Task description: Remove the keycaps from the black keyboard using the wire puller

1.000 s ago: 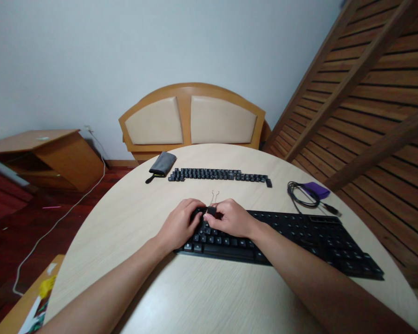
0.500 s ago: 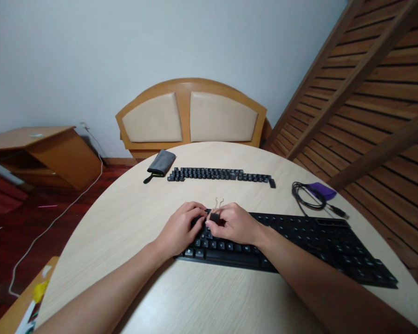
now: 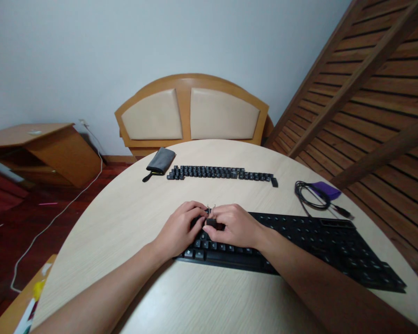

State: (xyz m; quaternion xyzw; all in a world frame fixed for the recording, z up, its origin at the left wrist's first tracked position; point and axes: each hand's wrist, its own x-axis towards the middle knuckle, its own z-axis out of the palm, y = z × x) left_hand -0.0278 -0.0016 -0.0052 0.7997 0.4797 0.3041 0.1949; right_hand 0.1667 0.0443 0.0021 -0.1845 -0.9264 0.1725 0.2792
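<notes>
A black keyboard (image 3: 310, 239) lies across the round pale wooden table (image 3: 125, 218). My left hand (image 3: 179, 228) rests with curled fingers on the keyboard's left end, pressing it down. My right hand (image 3: 235, 226) is closed in a pinch on a small black keycap puller (image 3: 214, 221) with thin wire loops, held over the keys at the upper left of the keyboard. The two hands nearly touch. Farther back, several loose black keycaps (image 3: 221, 173) lie in neat rows.
A grey pouch (image 3: 159, 162) lies left of the keycap rows. A coiled black cable (image 3: 311, 197) and a purple cloth (image 3: 322, 189) lie at the right. A wooden chair (image 3: 191, 113) stands behind the table, a low cabinet (image 3: 45, 148) at left, slatted wooden panels at right.
My right hand has lowered the puller toward the keys, so its wire loops now barely show above my fingers. The view has drifted slightly down and left.
</notes>
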